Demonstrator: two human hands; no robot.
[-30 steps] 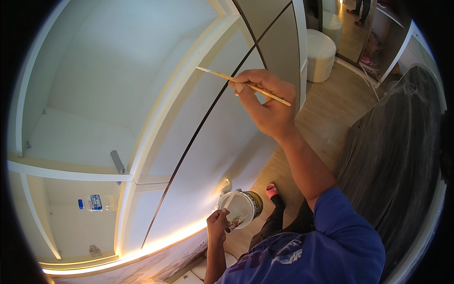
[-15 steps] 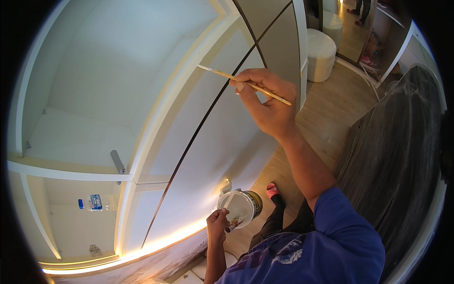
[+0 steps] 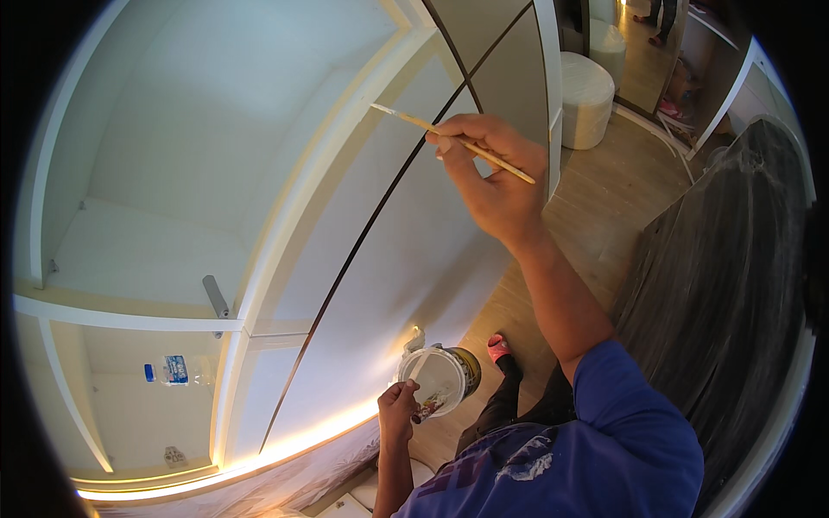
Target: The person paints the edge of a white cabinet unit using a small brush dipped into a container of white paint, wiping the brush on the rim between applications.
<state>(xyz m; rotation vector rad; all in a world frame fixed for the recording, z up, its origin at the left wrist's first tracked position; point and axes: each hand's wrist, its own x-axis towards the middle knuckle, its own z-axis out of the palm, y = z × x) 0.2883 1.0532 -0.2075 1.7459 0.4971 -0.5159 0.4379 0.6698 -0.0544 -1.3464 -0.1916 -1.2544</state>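
My right hand (image 3: 501, 177) is closed in a pinch round a thin paintbrush (image 3: 484, 155) with a wooden handle. Its white-coated tip reaches the pale edge of a white cabinet frame (image 3: 289, 216), edged with yellowish strips; whether it touches cannot be made out. Lower down, my left hand (image 3: 398, 407) is closed on the near rim of a white paint bucket (image 3: 443, 380). Inside the bucket are smears of colour and a pale stick-like strip. Part of the rim is hidden by my fingers.
A clear bottle (image 3: 177, 370) with a blue cap and a grey cylinder (image 3: 215, 295) are in the cabinet. A lit strip (image 3: 328, 425) runs along its lower edge. A dark plastic-covered piece (image 3: 708, 302) stands at right, a wrapped white round stool (image 3: 587, 99) at the back.
My right hand and the paintbrush have moved slightly up and to the right along the cabinet frame. My left hand and the bucket have hardly moved.
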